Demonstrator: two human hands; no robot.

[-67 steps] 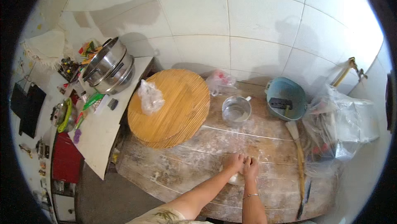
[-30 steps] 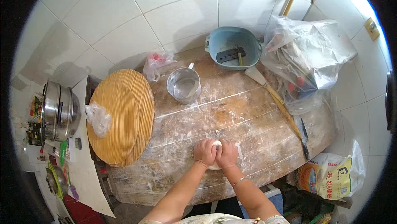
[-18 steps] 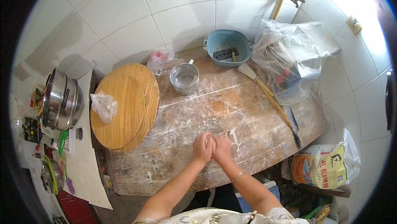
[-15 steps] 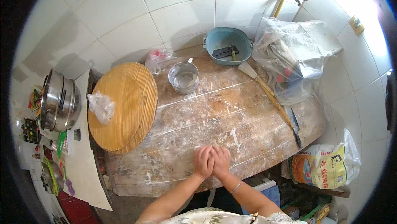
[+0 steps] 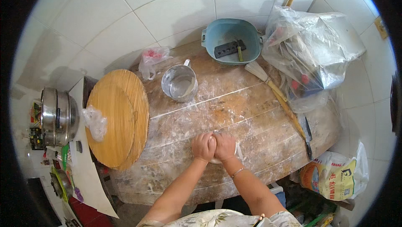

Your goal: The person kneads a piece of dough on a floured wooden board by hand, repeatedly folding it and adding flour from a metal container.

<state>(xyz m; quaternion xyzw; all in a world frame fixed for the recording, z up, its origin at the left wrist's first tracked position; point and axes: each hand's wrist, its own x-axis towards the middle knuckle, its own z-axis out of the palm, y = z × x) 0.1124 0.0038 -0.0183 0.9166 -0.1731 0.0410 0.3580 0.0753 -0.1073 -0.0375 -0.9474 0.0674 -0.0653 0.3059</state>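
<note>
My left hand [image 5: 203, 147] and my right hand [image 5: 224, 146] are pressed together, side by side, on the floury wooden board [image 5: 176, 172]. Both have their fingers curled closed over a pale piece of dough [image 5: 215, 161]. Only a little of the dough shows below my wrists; my hands cover the rest. Beyond my hands, toward the back left, stands a metal cup [image 5: 179, 85] with a handle.
At left lie round slatted wooden lids [image 5: 119, 122] topped by a crumpled plastic bag [image 5: 95, 123]. A steel pot [image 5: 58, 116] stands farther left. Behind are a blue basin [image 5: 233, 25] and plastic-covered items [image 5: 318, 55]. A brush [image 5: 259, 72], a knife [image 5: 307, 130] and a flour sack [image 5: 331, 176] are at right.
Both hands have pushed forward over the board, farther from my body, with the arms stretched out more. Some pale dough now shows by the wrists. The whole view has shifted slightly.
</note>
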